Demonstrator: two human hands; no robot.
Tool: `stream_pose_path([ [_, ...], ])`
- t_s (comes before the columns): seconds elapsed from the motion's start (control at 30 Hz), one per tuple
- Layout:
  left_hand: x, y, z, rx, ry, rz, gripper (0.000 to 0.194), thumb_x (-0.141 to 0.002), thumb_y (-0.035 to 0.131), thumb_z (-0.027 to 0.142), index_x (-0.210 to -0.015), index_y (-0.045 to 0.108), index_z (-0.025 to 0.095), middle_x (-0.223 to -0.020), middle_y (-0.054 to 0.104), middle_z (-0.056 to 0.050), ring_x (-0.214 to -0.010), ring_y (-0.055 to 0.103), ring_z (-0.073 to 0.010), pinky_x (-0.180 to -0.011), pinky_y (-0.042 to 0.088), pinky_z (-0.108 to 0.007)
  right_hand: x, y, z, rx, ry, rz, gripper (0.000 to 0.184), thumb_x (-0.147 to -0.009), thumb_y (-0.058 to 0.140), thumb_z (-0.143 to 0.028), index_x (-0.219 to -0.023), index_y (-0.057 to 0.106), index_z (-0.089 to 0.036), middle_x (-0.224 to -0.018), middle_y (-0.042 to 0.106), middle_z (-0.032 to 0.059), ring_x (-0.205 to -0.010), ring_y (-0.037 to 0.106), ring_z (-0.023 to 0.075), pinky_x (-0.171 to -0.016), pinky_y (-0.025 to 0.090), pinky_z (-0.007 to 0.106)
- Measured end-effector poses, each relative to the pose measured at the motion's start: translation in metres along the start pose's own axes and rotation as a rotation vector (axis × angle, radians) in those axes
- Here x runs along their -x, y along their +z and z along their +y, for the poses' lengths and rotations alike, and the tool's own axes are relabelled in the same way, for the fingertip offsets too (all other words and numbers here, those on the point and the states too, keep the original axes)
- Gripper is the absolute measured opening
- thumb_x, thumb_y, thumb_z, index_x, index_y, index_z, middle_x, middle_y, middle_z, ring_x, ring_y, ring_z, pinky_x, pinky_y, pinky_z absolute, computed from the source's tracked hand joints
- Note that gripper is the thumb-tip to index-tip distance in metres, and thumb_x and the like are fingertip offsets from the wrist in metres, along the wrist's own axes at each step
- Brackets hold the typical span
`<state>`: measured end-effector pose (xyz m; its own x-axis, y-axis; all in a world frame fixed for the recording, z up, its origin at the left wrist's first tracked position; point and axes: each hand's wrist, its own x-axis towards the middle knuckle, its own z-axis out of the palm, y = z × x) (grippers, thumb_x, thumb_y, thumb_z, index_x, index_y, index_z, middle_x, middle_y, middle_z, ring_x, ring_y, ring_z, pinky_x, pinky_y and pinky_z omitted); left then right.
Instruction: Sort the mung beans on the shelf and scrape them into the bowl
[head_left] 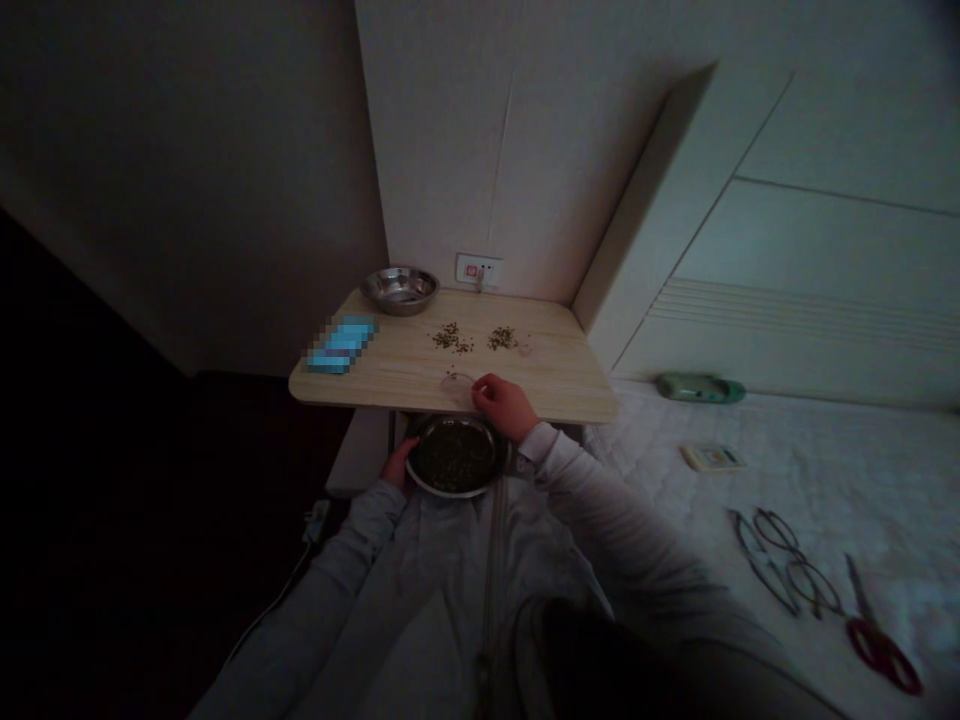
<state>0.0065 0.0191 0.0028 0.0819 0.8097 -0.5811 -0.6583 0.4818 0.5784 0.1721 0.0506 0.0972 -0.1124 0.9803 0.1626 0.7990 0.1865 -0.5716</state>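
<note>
My left hand [397, 466] grips the left rim of a round metal bowl [459, 492], which sits below the front edge of the wooden table. The bowl holds a dark green mass of small pieces. Above the table's front edge, my right hand [505, 404] is closed in a pinch at the edge of a thin, see-through oval piece [456, 384]; its exact kind is unclear in the dim light. Farther back on the tabletop lie two loose heaps of small dark green grains, a left heap [448, 338] and a right heap [502, 338].
A second metal bowl [400, 290] stands at the table's [382, 385] back left, behind a blurred lit screen [342, 344]. A wall socket [478, 269] holds a plug. On the bed at right lie a green bottle-like object [700, 388], eyeglasses [799, 565] and red-handled scissors [881, 650].
</note>
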Motion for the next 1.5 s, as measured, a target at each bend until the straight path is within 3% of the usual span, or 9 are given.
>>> stream_pose_path([
  [0.23,-0.002,-0.003,-0.001,0.006,0.0,-0.002,0.016,-0.066,0.051,0.02,-0.073,0.063,0.011,-0.065,0.067,-0.008,-0.069,0.062,-0.0199,-0.067,0.047,-0.03,-0.005,0.002,0.0,0.119,0.058,-0.021,0.02,-0.074,0.043,-0.029,-0.086,0.056,-0.019,-0.07,0.064,0.0024,-0.065,0.057,0.014,-0.056,0.038,0.023],
  [0.7,-0.003,-0.004,0.0,0.034,-0.022,-0.034,0.025,-0.067,0.051,0.02,-0.086,0.063,0.01,-0.07,0.068,-0.007,-0.073,0.062,-0.021,-0.07,0.047,-0.033,0.003,0.005,0.006,0.115,0.12,0.01,0.028,-0.078,0.038,-0.03,-0.098,0.053,-0.017,-0.069,0.065,0.0023,-0.067,0.058,0.0138,-0.06,0.037,0.023],
  [1.0,0.003,0.001,0.002,0.013,0.012,-0.016,0.018,-0.069,0.048,0.019,-0.073,0.063,0.009,-0.063,0.067,-0.008,-0.065,0.062,-0.0182,-0.066,0.047,-0.029,0.007,0.0,0.013,0.125,0.155,0.012,0.028,-0.078,0.038,-0.032,-0.097,0.054,-0.018,-0.07,0.065,0.0024,-0.068,0.058,0.0139,-0.059,0.037,0.023],
  [1.5,0.011,0.006,0.004,-0.025,0.023,0.032,0.019,-0.07,0.047,0.019,-0.065,0.063,0.012,-0.056,0.065,-0.005,-0.056,0.061,-0.015,-0.061,0.047,-0.026,-0.012,-0.005,0.024,0.164,0.229,0.007,0.029,-0.076,0.038,-0.032,-0.098,0.053,-0.02,-0.074,0.065,0.0028,-0.07,0.058,0.0147,-0.062,0.04,0.024],
])
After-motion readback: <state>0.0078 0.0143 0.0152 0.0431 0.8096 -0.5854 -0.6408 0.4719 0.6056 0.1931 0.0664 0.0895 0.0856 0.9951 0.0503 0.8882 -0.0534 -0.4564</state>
